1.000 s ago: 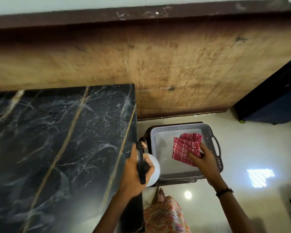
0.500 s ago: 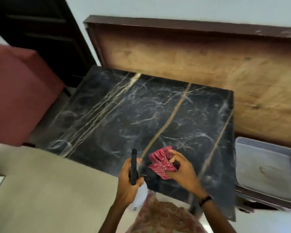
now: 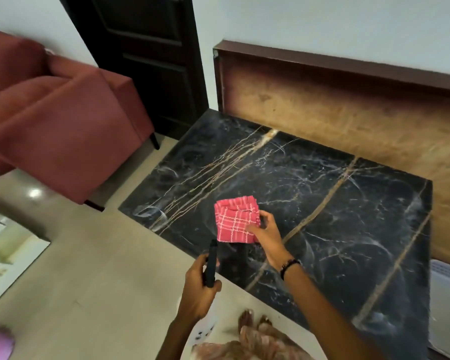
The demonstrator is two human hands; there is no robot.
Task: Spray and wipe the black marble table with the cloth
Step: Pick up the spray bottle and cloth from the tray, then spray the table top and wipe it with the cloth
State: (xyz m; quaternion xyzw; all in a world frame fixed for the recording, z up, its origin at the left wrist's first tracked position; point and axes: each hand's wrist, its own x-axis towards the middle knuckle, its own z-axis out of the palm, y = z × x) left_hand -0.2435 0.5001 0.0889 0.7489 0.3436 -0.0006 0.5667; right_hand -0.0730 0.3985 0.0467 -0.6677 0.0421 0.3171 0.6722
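The black marble table (image 3: 309, 203) is lying in front of a wooden panel (image 3: 348, 113). The right hand (image 3: 266, 233) is pinching the folded red checked cloth (image 3: 235, 222) over the table's near-left part. The left hand (image 3: 199, 289) is gripping the spray bottle (image 3: 210, 266) near the table's near edge.

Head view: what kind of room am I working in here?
Most likely a home living room. A red sofa stands left of the black marble table, a dark door is behind it, and the floor is glossy tile.
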